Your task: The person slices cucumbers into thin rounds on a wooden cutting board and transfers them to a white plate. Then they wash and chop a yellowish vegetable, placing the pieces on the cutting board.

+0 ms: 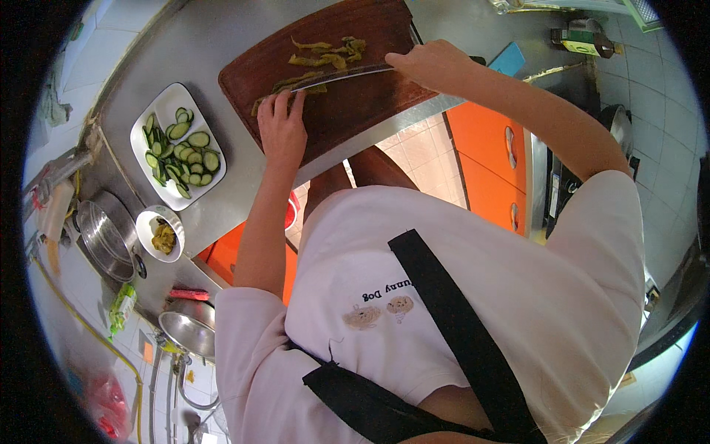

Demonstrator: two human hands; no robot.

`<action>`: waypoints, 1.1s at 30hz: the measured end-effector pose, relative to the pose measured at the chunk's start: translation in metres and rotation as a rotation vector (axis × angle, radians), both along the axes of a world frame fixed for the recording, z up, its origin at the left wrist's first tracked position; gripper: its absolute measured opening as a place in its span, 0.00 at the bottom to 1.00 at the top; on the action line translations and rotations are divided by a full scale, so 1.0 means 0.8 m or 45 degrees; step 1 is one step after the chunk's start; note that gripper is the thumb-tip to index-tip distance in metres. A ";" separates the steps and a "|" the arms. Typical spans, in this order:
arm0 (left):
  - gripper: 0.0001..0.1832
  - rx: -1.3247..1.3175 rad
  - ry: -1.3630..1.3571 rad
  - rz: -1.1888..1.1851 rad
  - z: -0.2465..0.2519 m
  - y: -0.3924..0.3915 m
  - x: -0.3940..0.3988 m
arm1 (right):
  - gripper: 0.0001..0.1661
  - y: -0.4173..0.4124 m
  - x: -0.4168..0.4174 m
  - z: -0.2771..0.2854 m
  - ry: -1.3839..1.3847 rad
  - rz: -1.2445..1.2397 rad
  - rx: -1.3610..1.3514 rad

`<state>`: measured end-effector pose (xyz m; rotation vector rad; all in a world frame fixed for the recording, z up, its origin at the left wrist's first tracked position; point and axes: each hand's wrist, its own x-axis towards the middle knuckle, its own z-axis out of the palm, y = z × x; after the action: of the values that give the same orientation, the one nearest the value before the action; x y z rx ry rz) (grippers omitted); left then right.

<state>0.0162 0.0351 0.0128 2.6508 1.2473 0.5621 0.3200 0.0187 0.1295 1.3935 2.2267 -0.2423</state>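
My right hand grips a kitchen knife, its long blade reaching left across a dark wooden cutting board. Limp, olive-green pickled vegetable strips lie under and beside the blade's left end. The fingertips of my left hand hold these strips down on the board, close beside the blade. Farther back on the board are more pieces of the same vegetable, apart from both hands. The knife's handle is mostly hidden in my right fist.
Left of the board, a white divided plate carries cucumber slices. Nearby stand a white bowl with more pickled vegetable and a steel pot. A blue flat item and a dark bottle are at right. Orange cabinets sit below the counter.
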 end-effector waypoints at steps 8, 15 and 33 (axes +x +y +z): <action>0.28 -0.018 -0.078 -0.017 -0.009 -0.001 0.001 | 0.13 -0.005 -0.011 0.030 -0.056 -0.078 -0.069; 0.31 -0.098 -0.076 -0.050 -0.003 -0.001 -0.008 | 0.11 -0.027 -0.007 0.010 0.067 -0.249 -0.131; 0.26 -0.032 -0.025 0.095 -0.007 -0.046 -0.017 | 0.12 -0.053 -0.023 -0.017 0.371 -0.480 0.011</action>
<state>0.0030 -0.0016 0.0072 2.5811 1.3435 0.5787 0.3014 -0.0233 0.1158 1.8804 2.1666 -0.5993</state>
